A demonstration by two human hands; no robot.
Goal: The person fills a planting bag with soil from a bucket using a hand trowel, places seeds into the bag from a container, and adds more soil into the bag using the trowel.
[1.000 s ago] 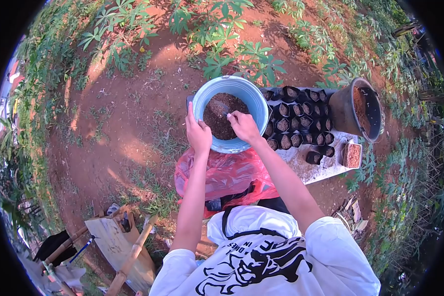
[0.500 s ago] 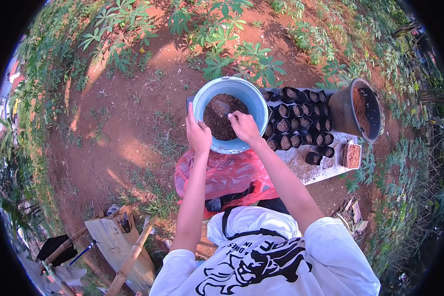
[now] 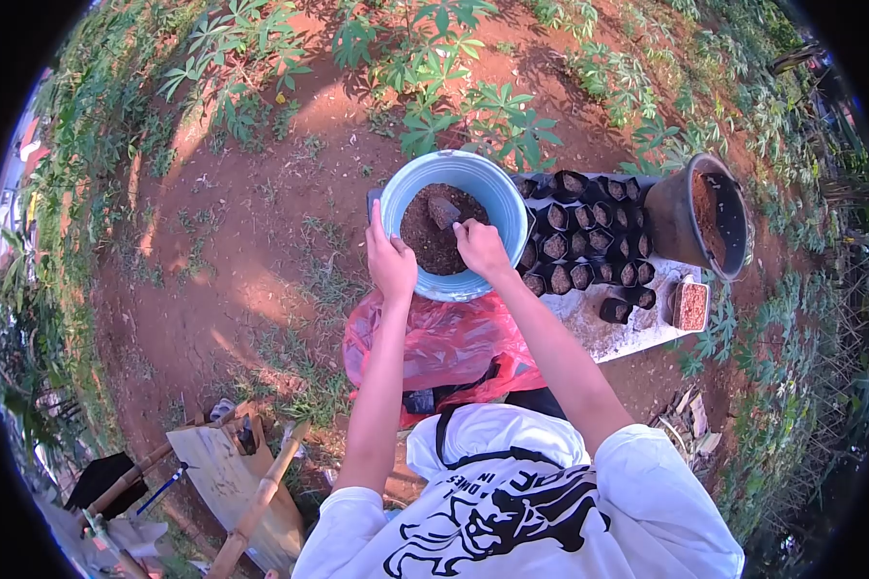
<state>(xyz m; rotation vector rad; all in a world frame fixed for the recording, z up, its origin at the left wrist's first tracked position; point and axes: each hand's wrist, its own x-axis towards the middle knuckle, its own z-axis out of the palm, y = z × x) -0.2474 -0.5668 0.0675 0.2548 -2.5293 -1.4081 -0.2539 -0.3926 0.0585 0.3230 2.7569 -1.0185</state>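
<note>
A light blue bucket [image 3: 497, 183] with dark soil [image 3: 430, 243] inside stands before me. My left hand [image 3: 392, 262] grips its left rim beside a dark handle piece, thumb and fingers pressed to the wall. Inside the bucket, my right hand [image 3: 481, 247] is closed round the handle of a small trowel [image 3: 443, 213], whose blade carries some soil. Rows of black seedling bags [image 3: 577, 243] filled with soil stand right of the bucket on a white board [image 3: 637, 338].
A dark bucket [image 3: 673, 217] of reddish soil leans at the board's right end, near a square tub [image 3: 689, 305] of reddish grains. Pink plastic [image 3: 434, 338] lies below the blue bucket. Bamboo poles [image 3: 256, 507] stand lower left; leafy plants [image 3: 434, 58] grow ahead.
The trowel has risen out of the soil and turned slightly, its blade now more visible with soil on it. My left hand stays on the rim.
</note>
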